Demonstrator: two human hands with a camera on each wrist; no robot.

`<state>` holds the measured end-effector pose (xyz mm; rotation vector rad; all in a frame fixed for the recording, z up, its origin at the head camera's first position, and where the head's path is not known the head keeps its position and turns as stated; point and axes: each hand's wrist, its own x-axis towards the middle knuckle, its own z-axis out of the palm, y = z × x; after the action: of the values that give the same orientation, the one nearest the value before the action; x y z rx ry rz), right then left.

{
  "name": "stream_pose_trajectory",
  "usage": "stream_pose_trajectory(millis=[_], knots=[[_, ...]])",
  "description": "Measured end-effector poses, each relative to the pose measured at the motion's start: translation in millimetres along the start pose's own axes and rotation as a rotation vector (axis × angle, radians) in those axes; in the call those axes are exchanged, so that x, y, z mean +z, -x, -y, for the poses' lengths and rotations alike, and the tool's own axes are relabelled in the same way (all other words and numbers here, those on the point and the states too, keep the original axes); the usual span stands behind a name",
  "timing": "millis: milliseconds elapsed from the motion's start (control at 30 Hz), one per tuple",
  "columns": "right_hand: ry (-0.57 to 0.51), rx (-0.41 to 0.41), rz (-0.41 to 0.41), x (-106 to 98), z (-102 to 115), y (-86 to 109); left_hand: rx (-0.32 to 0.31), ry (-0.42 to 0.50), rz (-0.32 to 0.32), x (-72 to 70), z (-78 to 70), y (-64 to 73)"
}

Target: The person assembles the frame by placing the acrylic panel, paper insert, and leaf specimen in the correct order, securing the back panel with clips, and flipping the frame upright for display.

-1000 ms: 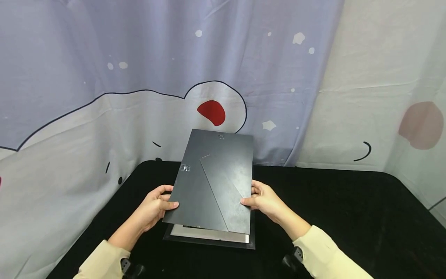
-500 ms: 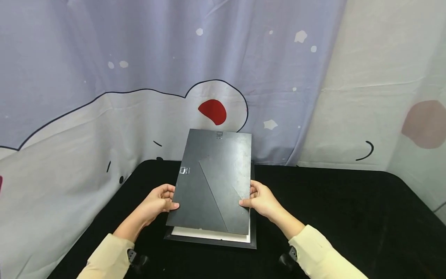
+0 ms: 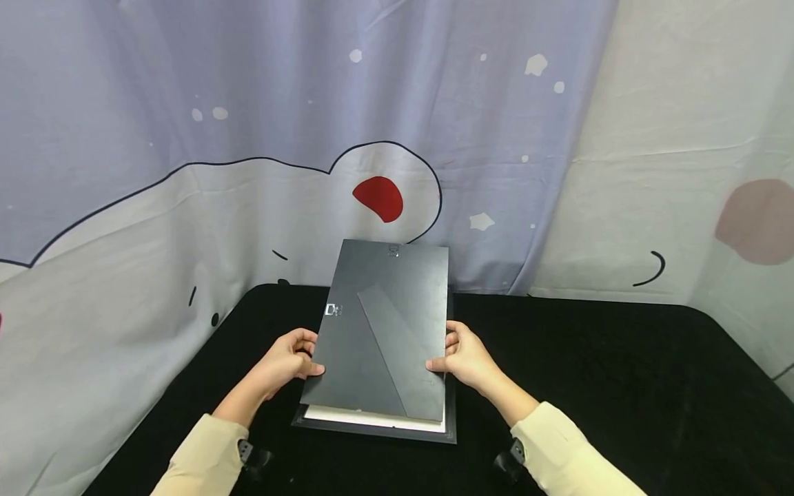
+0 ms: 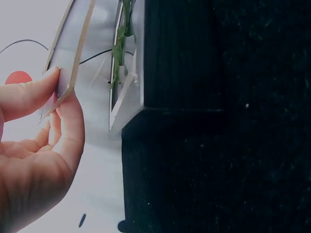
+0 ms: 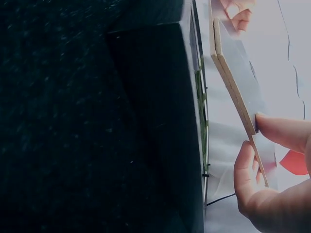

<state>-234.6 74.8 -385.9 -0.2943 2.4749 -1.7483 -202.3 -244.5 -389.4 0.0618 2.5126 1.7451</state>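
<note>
A dark grey picture frame backing board, with a flap cut into its face and metal hangers, is held over a black picture frame. My left hand pinches the board's left edge between thumb and fingers. At the right edge, my right hand pinches it the same way, its thumb on the flap. Both wrist views show a gap between board and frame. Green leaf-like material shows inside the frame's pale-lined opening in the left wrist view. The board hides most of the frame from the head camera.
Black cloth covers the table under and around the frame. Behind it hangs a pale lilac and white curtain with printed shapes, close to the table's far edge. Dark wrist cameras sit at both cuffs.
The board has come down and its far edge sits lower. It has shifted slightly right over the frame, my left hand moving right with it. Both hands keep their grip.
</note>
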Motion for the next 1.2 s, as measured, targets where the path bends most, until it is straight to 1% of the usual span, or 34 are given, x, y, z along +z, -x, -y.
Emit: stream_pose_trajectory(millis=[167,433,600,733,933,1200], knots=[[0.009,-0.007,0.002,0,-5,-0.9,-0.007,-0.029,-0.02,3.8,1.8,-0.2],[0.047,-0.019,0.005,1,-9,-0.4,-0.005,-0.05,-0.01,7.0,6.4,0.6],[0.081,-0.01,0.007,2,-11,0.9,-0.029,-0.068,-0.024,8.9,12.2,-1.1],[0.093,-0.004,0.01,2,-12,1.4,-0.037,-0.083,-0.033,10.3,15.6,-1.9],[0.11,0.003,0.021,2,-13,1.6,-0.041,-0.079,-0.028,12.7,13.7,0.6],[0.129,0.005,0.035,1,-15,2.0,-0.066,-0.078,-0.017,13.4,13.8,2.7]])
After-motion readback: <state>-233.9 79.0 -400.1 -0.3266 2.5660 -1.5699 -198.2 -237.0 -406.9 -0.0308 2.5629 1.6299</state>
